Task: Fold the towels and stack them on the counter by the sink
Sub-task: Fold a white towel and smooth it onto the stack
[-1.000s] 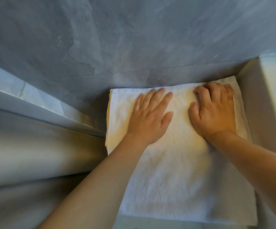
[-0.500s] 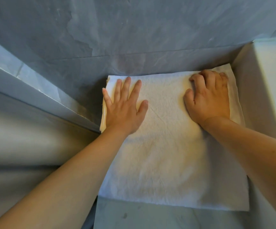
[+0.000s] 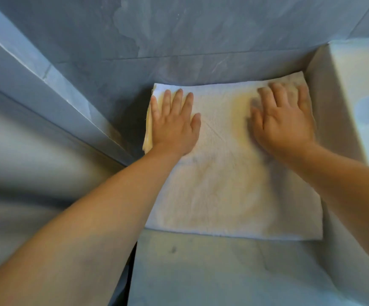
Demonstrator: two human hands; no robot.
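Grip: none; your left hand [image 3: 173, 127] and right hand [image 3: 284, 122] lie flat, fingers spread, pressing the folded white terry towel [image 3: 229, 184]. Location: grey stone counter [image 3: 212, 268], beside the white sink wall [image 3: 331, 120], against the grey wall [image 3: 201, 36]. Step, likely: smoothing the stack. Next: lift off, fetch another towel.

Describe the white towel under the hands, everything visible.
The white towel is a fluffy, terry-like cloth, folded into a rough square. It lies flat on the grey counter, its far edge near the wall, its right edge by a pale raised block. Layered edges show at its left side. The left hand presses flat on it; the right hand rests blurred near the far right corner.
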